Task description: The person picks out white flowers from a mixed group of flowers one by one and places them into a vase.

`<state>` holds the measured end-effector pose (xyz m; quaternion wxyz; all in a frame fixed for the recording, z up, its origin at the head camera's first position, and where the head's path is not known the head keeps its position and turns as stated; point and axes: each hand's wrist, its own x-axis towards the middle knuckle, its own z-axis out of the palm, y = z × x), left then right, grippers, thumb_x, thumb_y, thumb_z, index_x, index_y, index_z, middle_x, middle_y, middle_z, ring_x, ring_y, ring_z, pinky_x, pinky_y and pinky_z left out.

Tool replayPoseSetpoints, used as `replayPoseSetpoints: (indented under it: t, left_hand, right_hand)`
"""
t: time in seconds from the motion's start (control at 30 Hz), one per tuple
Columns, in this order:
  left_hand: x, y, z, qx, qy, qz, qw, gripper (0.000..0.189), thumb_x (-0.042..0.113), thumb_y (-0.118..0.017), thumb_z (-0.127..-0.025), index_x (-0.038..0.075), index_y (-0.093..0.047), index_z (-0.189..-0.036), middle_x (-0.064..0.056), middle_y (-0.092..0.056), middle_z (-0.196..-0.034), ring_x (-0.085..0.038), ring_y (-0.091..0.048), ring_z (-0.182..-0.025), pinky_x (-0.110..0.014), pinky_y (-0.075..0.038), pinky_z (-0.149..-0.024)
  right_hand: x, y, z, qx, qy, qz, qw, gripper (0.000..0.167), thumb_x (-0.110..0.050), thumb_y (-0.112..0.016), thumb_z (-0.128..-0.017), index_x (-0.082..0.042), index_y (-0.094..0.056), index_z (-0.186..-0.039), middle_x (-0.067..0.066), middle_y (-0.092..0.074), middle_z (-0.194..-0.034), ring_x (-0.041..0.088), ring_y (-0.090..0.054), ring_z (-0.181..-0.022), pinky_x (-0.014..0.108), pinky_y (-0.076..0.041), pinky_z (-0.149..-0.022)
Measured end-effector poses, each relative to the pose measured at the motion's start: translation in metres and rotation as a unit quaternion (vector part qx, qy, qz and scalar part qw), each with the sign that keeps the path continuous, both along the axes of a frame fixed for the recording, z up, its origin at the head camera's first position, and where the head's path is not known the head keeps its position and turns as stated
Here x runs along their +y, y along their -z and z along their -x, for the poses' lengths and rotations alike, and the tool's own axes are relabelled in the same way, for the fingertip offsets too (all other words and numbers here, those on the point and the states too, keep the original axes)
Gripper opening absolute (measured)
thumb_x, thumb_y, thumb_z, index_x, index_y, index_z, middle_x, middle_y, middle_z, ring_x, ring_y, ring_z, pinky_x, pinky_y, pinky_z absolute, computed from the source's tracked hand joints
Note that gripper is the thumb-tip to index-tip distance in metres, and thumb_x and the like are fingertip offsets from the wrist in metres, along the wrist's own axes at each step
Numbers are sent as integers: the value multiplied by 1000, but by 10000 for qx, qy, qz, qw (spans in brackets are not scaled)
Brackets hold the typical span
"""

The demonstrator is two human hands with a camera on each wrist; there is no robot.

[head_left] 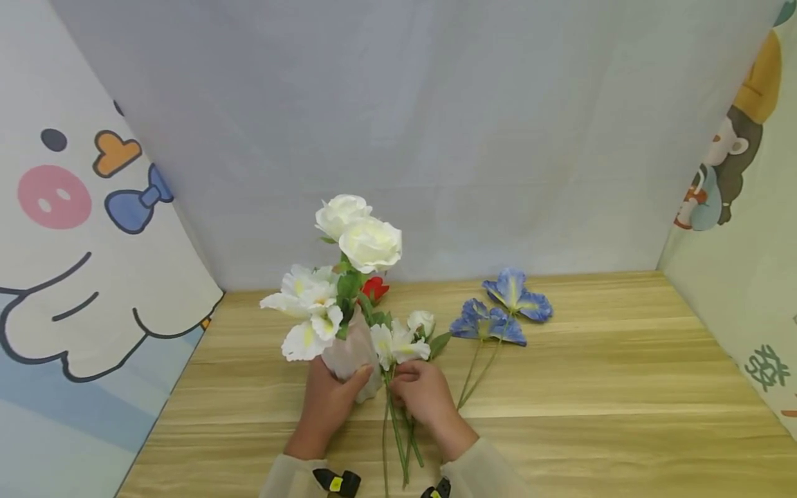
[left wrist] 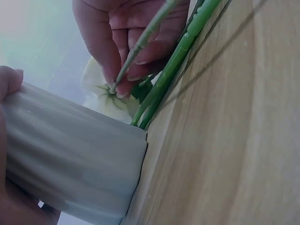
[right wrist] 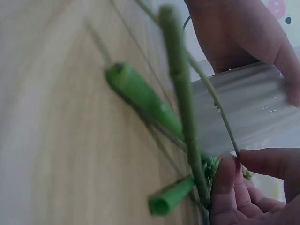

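Note:
A pale fluted vase [head_left: 352, 349] stands on the wooden table, gripped round its side by my left hand [head_left: 330, 398]. Two white roses [head_left: 371, 244] and white irises [head_left: 311, 304] rise from it. Just right of the vase, my right hand [head_left: 425, 394] pinches a thin green stem [left wrist: 140, 44] between thumb and fingertips, close under a white flower head [left wrist: 105, 89]. In the head view that hand is at a white iris [head_left: 398, 342], beside a small white rose [head_left: 421, 323]. Thicker green stems [right wrist: 180, 93] run past the pinching fingers along the table.
Two blue irises [head_left: 510, 290] lie on the table [head_left: 591, 387] to the right, their stems reaching toward my right hand. A red rose [head_left: 375, 288] shows behind the vase. A grey cloth [head_left: 498, 138] closes off the back, with printed panels [head_left: 68, 277] at both sides.

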<state>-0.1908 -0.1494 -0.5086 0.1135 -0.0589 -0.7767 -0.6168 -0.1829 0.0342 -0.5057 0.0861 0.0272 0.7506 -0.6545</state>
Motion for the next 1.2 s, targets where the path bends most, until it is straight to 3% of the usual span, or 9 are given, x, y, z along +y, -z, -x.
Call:
replayPoseSetpoints:
  t: [0.17,0.5,1.0,1.2]
  left_hand:
    - [1,-1,0,-37,12,3,10000,37,18,-86,-85,5,-62,-110,-8,-66,-95,-20,-63,-86,-34,-51,-77]
    - [2,-1,0,48,2,85,10000,45,17,-86,-85,6,-59,-118,-9,-65,-102,-21,-62,-93,-36,-50,-81]
    - [0,-1,0,141,46,7,9999,41,13,-86,-84,7,-61,-117,-8,-66,-100,-21,-64,-91,-36,-51,-80]
    - [1,0,0,136,51,-69,9999,44,9,-86,-82,6,-61,-119,-6,-66,-102,-21,-63,-92,-35,-51,-81]
  right_hand:
    - [0,-2,-1,-98,77,428,9990,28,3,-69,-91,14,-66,-116,16,-73,-94,18,-68,-69,35,-59,-64]
    - [5,-11,-5,-387,108,1293,9908,32,3,-67,-94,15,-61,-124,19,-68,-101,16,-67,-67,32,-60,-64]
    - [9,-38,-11,-1,195,1646,9862,31,-3,-64,-99,13,-57,-126,21,-63,-111,24,-66,-87,29,-59,-69]
    - [12,-42,-12,171,169,1855,9823,28,-1,-63,-101,11,-57,-125,17,-63,-107,25,-67,-89,32,-59,-74]
